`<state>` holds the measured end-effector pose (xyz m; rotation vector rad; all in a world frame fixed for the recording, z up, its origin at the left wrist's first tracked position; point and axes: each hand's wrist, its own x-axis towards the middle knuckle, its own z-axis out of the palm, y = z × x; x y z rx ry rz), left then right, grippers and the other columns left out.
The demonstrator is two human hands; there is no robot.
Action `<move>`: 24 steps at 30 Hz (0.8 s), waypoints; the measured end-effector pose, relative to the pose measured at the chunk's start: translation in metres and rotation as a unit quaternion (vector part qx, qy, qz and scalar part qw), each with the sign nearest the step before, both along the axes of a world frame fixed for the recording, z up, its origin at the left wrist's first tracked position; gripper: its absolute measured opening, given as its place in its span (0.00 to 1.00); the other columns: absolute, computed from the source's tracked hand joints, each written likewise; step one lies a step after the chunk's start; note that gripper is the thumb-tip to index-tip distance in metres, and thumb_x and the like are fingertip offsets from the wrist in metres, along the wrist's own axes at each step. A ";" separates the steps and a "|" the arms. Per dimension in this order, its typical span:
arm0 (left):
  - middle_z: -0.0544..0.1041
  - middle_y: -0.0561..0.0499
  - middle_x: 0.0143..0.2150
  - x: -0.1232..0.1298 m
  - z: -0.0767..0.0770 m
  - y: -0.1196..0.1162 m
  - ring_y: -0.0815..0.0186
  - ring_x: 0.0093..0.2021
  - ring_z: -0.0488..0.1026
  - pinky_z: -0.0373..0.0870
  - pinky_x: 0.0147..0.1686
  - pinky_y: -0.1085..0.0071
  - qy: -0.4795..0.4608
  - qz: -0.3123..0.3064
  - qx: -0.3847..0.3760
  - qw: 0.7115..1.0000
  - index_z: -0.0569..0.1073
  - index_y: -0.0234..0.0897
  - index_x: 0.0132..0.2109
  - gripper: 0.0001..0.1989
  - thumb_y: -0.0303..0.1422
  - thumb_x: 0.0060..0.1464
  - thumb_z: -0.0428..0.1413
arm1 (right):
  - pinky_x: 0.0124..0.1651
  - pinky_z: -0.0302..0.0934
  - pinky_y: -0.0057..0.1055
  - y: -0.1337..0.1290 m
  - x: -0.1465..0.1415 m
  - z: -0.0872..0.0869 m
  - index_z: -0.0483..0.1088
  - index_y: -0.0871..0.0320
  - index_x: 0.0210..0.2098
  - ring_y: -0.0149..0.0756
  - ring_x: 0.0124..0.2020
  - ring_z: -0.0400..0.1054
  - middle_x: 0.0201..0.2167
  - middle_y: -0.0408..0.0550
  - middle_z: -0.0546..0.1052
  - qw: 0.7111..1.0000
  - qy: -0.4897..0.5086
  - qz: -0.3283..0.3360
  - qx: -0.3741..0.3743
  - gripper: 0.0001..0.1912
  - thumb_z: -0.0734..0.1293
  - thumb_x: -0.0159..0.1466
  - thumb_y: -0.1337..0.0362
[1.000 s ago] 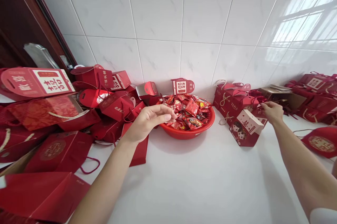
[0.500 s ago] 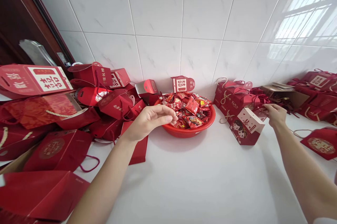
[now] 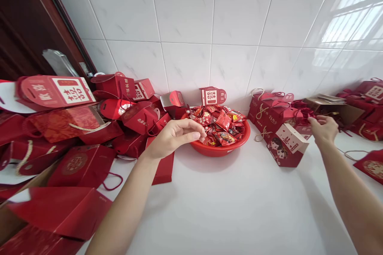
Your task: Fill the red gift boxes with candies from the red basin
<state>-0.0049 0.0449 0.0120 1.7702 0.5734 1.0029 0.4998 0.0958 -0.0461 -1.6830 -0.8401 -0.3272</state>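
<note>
My left hand point(image 3: 176, 137) hovers at the near left rim of a red plastic bowl point(image 3: 212, 152). Its fingers are loosely bent, thumb a little apart, and nothing shows in them. Small red wrapped packets point(image 3: 224, 121) are heaped in the bowl. On the right, my right hand point(image 3: 324, 129) has its fingers closed at the back of a dark red gift box with a white label and cartoon figures point(image 3: 289, 145), by some dark red ribbon point(image 3: 301, 111). What the fingertips pinch is too small and covered to make out.
Many red gift boxes point(image 3: 80, 165) with cord handles are piled on the left. More boxes with rope handles point(image 3: 269, 107) stand along the tiled wall point(image 3: 185, 63). An open brown carton point(image 3: 336, 107) sits at the right. A white tabletop point(image 3: 230, 211) lies in front.
The whole scene has shifted slightly to the right in view as the camera turned a little left. My hands keep nearly the same places relative to the bowl and boxes.
</note>
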 end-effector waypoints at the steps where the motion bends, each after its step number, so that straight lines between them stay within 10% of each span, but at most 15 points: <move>1: 0.82 0.48 0.36 0.000 0.000 0.000 0.64 0.39 0.79 0.76 0.43 0.69 -0.001 0.004 0.000 1.000 0.81 0.36 0.39 0.06 0.34 0.57 0.62 | 0.38 0.63 0.50 -0.002 -0.006 0.007 0.55 0.49 0.21 0.38 0.25 0.60 0.18 0.35 0.56 0.999 0.021 -0.027 0.001 0.20 0.72 0.48 0.73; 5: 0.82 0.47 0.38 -0.001 0.000 0.003 0.64 0.38 0.78 0.76 0.42 0.69 0.008 0.035 0.005 0.999 0.81 0.35 0.39 0.09 0.36 0.55 0.63 | 0.48 0.63 0.48 -0.016 -0.051 0.036 0.62 0.53 0.23 0.38 0.29 0.64 0.24 0.42 0.65 0.991 0.109 -0.055 0.062 0.14 0.71 0.47 0.75; 11: 0.82 0.43 0.44 -0.017 -0.001 0.020 0.55 0.47 0.78 0.75 0.52 0.59 0.045 0.201 0.061 0.977 0.80 0.35 0.41 0.15 0.42 0.51 0.63 | 0.35 0.68 0.36 -0.042 -0.145 0.041 0.76 0.58 0.32 0.36 0.26 0.70 0.27 0.47 0.77 0.954 0.016 0.246 0.169 0.05 0.69 0.55 0.67; 18: 0.66 0.42 0.66 -0.064 -0.018 0.057 0.45 0.70 0.57 0.51 0.70 0.50 0.222 0.547 0.224 0.775 0.82 0.41 0.48 0.16 0.35 0.55 0.56 | 0.35 0.67 0.33 -0.072 -0.231 0.053 0.76 0.54 0.35 0.35 0.29 0.72 0.30 0.47 0.79 0.890 -0.207 0.394 0.097 0.06 0.65 0.65 0.66; 24: 0.61 0.37 0.71 -0.076 -0.039 0.077 0.35 0.72 0.49 0.44 0.68 0.36 0.314 0.567 0.164 0.743 0.79 0.39 0.54 0.20 0.35 0.54 0.57 | 0.35 0.66 0.31 -0.083 -0.273 0.067 0.74 0.54 0.36 0.34 0.30 0.72 0.32 0.47 0.79 0.825 -0.271 0.494 0.044 0.09 0.62 0.68 0.66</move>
